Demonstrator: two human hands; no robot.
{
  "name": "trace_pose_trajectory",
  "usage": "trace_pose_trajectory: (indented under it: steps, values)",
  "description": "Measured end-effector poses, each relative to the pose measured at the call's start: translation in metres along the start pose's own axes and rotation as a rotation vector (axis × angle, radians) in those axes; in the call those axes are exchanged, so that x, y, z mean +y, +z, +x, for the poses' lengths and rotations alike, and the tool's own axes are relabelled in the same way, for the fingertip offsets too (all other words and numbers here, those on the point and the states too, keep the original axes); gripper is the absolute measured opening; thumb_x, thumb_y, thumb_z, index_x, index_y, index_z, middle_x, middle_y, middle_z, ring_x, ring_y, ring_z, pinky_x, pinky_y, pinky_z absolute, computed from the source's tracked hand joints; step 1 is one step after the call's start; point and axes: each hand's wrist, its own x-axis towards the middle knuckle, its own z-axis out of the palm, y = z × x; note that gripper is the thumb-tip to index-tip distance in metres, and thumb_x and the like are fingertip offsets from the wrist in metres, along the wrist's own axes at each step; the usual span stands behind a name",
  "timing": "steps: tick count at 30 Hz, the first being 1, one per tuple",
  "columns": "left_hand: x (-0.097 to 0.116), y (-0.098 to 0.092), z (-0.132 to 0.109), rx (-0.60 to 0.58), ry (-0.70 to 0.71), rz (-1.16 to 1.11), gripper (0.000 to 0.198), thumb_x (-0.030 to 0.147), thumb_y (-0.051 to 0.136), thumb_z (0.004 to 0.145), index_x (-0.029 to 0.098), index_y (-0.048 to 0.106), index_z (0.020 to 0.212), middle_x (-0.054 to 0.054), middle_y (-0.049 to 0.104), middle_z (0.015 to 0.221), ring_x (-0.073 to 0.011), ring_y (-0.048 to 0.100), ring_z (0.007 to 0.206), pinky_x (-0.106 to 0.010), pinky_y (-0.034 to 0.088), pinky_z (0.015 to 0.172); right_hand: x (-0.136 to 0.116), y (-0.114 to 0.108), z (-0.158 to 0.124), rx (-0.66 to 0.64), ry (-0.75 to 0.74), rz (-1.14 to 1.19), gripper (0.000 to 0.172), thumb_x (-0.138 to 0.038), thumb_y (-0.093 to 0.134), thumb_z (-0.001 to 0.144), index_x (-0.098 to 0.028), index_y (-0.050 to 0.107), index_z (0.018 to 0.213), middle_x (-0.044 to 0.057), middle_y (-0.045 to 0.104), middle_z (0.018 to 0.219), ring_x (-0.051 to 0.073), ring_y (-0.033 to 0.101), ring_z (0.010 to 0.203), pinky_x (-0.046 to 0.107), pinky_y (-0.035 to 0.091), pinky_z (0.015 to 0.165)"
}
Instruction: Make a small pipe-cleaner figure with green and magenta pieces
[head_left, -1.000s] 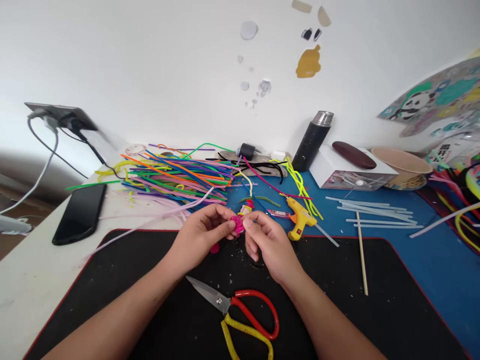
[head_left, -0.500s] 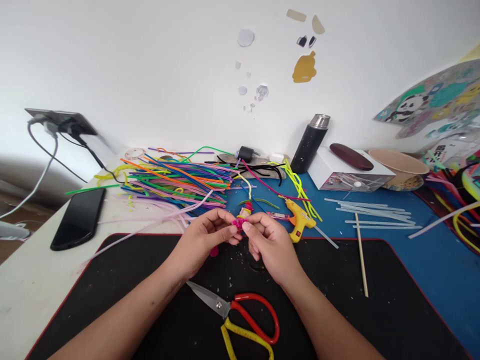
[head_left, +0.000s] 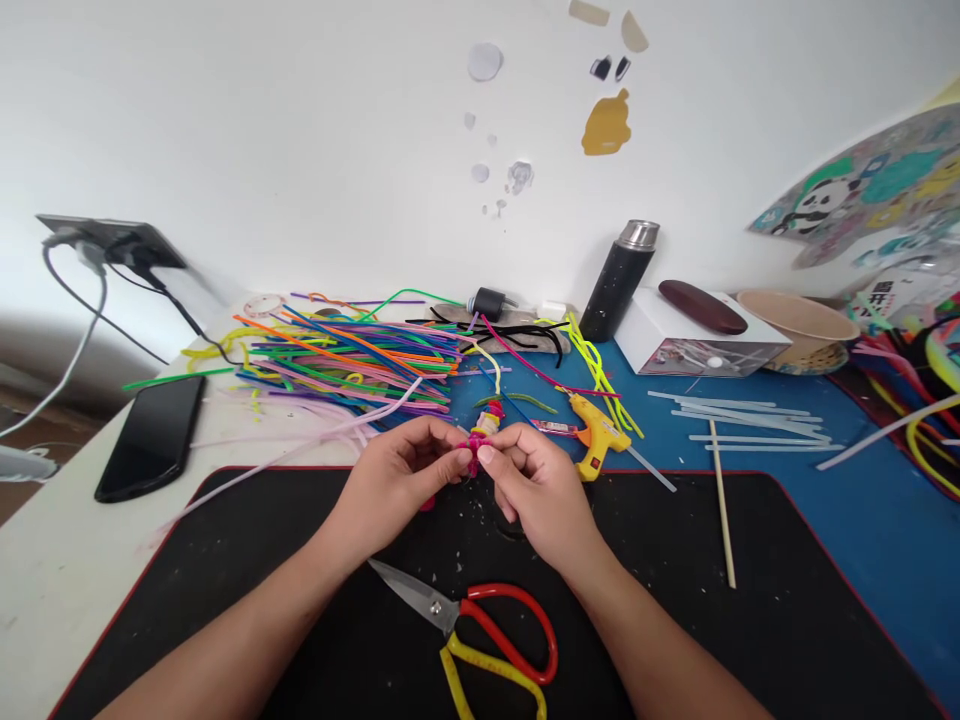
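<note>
A small magenta fuzzy piece [head_left: 474, 453] is pinched between the fingertips of my left hand [head_left: 405, 480] and my right hand [head_left: 536, 485], above the back part of a black mat [head_left: 300, 510]. Just behind the fingertips is a small red, yellow and white figure [head_left: 491, 418]. Whether it touches the magenta piece I cannot tell. Scissors [head_left: 450, 612] with one red and one yellow handle lie on the mat, nearer than my hands. To the right of my right hand is a yellow glue gun [head_left: 600, 435].
Coloured pipe cleaners [head_left: 352, 360] are heaped behind my left hand. A phone [head_left: 154, 435] lies at the left. Clear sticks [head_left: 757, 425], a wooden stick [head_left: 723, 505], a flask [head_left: 619, 285], a white box [head_left: 675, 330] and a bowl [head_left: 799, 330] are on the right.
The magenta piece has been turned between my fingertips and now looks narrower. Both hands keep their pinch. The whole view has shifted slightly.
</note>
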Motion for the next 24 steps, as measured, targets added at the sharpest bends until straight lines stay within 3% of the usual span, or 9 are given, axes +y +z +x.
trace_pose_trajectory:
  steps: [9, 15, 22, 24]
  values:
    - [0.0001, 0.0, 0.0008, 0.004, -0.051, -0.061, 0.029, 0.046, 0.084, 0.084, 0.018, 0.077, 0.086, -0.004, 0.077, 0.074, -0.0166, 0.069, 0.067, -0.027, 0.057, 0.065, 0.0029, 0.0022, 0.0, -0.01, -0.034, 0.006, 0.033, -0.052, 0.072, 0.093, -0.022, 0.06, 0.087, -0.01, 0.048, 0.052, 0.008, 0.04, 0.039, 0.022, 0.029, 0.041]
    - [-0.0031, -0.001, -0.0003, 0.031, -0.052, -0.035, 0.028, 0.045, 0.085, 0.084, 0.018, 0.08, 0.089, -0.005, 0.077, 0.073, -0.017, 0.068, 0.065, -0.023, 0.051, 0.053, 0.0039, 0.0018, 0.0005, -0.039, -0.01, 0.038, 0.032, -0.051, 0.071, 0.093, -0.022, 0.06, 0.088, -0.01, 0.047, 0.053, 0.008, 0.04, 0.038, 0.021, 0.027, 0.04]
    - [-0.0046, -0.0031, -0.0024, 0.037, 0.07, 0.193, 0.017, 0.036, 0.078, 0.09, 0.019, 0.082, 0.092, -0.004, 0.078, 0.079, -0.0158, 0.068, 0.069, -0.023, 0.052, 0.059, 0.0068, 0.0003, 0.0022, -0.05, 0.017, 0.04, 0.028, -0.047, 0.073, 0.091, -0.021, 0.061, 0.087, -0.012, 0.045, 0.051, 0.007, 0.038, 0.038, 0.021, 0.027, 0.039]
    - [-0.0042, -0.002, -0.0017, 0.02, 0.061, 0.16, 0.017, 0.036, 0.078, 0.09, 0.019, 0.08, 0.092, -0.003, 0.077, 0.078, -0.015, 0.067, 0.068, -0.023, 0.052, 0.059, 0.008, 0.0002, 0.0026, -0.055, 0.023, 0.044, 0.029, -0.047, 0.073, 0.091, -0.021, 0.06, 0.088, -0.012, 0.046, 0.052, 0.007, 0.039, 0.037, 0.02, 0.026, 0.039]
